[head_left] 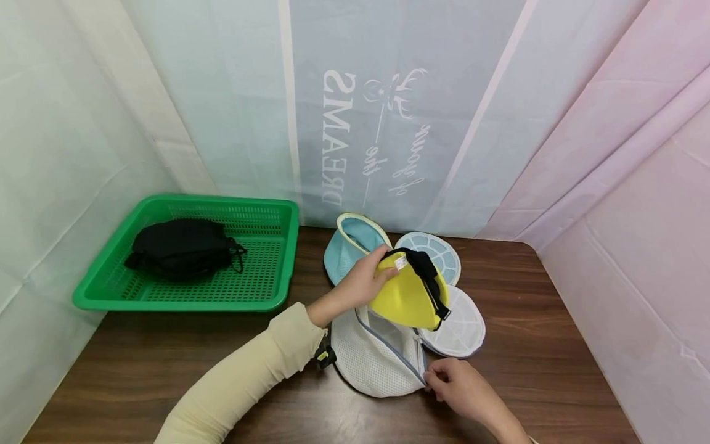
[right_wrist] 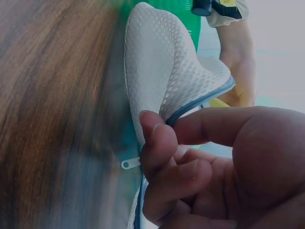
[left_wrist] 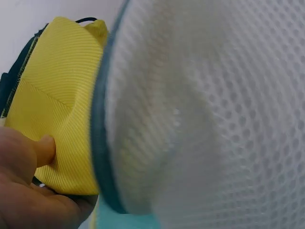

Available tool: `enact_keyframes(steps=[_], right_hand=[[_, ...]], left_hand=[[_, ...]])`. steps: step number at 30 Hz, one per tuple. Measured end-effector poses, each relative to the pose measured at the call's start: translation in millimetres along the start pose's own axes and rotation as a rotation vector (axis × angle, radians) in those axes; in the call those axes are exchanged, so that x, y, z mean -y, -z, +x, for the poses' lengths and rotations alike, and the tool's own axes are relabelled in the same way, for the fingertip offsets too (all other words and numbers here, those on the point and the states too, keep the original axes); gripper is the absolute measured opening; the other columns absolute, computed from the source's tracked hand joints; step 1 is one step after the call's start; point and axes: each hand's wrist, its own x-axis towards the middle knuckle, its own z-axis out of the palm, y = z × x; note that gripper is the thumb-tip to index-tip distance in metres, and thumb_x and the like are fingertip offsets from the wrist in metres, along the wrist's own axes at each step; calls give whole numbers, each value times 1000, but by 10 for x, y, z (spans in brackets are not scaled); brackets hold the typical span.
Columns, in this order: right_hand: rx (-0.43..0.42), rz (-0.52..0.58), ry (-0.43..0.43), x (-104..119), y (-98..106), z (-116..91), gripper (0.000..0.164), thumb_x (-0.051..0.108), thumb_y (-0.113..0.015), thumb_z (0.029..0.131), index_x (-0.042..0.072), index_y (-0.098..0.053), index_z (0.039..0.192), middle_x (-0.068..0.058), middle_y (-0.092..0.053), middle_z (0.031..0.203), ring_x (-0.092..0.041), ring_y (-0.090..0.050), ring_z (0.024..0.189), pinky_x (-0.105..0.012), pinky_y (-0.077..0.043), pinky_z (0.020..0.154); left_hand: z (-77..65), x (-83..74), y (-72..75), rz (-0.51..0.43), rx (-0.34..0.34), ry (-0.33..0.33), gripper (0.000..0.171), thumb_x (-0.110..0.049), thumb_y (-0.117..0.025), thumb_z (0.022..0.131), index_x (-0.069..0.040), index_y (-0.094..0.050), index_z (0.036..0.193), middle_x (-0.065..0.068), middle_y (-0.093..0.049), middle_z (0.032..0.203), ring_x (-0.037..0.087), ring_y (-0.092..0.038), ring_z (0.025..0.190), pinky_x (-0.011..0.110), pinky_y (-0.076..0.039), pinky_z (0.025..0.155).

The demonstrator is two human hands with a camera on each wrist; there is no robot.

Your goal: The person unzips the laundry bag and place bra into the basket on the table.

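Observation:
A yellow ribbed cap (head_left: 407, 295) with a black band and a small white label is tilted over the open mouth of a white mesh laundry bag (head_left: 371, 364). My left hand (head_left: 363, 277) grips the cap by its edge, the thumb pressed on the yellow fabric (left_wrist: 57, 109) in the left wrist view. With thumb and forefinger, my right hand (head_left: 457, 385) pinches the bag's grey-blue zipper edge (right_wrist: 190, 107) at the front right. A white zipper pull (right_wrist: 131, 163) hangs below those fingers. The bag's round white lid (head_left: 460, 327) lies folded back to the right.
Behind stands a blue mesh laundry bag (head_left: 338, 256) with a yellow-trimmed mouth, its round lid (head_left: 435, 250) flipped to the right. A green basket (head_left: 285, 271) at the left holds a black pouch-like bundle (head_left: 183, 246) with cords. Cloth curtains (head_left: 238, 111) border the wooden table (head_left: 532, 345).

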Motion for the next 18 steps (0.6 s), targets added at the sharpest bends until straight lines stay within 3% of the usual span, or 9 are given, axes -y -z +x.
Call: enact_keyframes(steps=[6, 12, 18], right_hand=[[3, -5, -4, -6, -16, 12, 27, 15, -61, 100, 16, -65, 73, 8, -52, 58, -6, -44, 51, -24, -36, 48], [4, -8, -4, 1, -19, 18, 27, 13, -62, 99, 16, -65, 73, 8, -52, 58, -6, -44, 51, -24, -36, 48], [2, -5, 2, 5, -14, 16, 26, 13, -61, 99, 16, -66, 73, 8, -52, 57, -6, -44, 51, -24, -36, 48]], left_hand=[[-38, -127, 97, 3, -15, 43, 27, -20, -56, 106, -7, -50, 130, 7, -60, 94, 15, -58, 70, 27, -50, 66], [-90, -245, 220, 19, 13, 87, 29, -21, -56, 106, -6, -51, 131, 8, -61, 97, 15, -60, 73, 29, -51, 70], [-134, -358, 431, 1, 17, 118, 30, -21, -56, 106, -4, -51, 131, 9, -61, 93, 18, -62, 70, 31, -52, 69]])
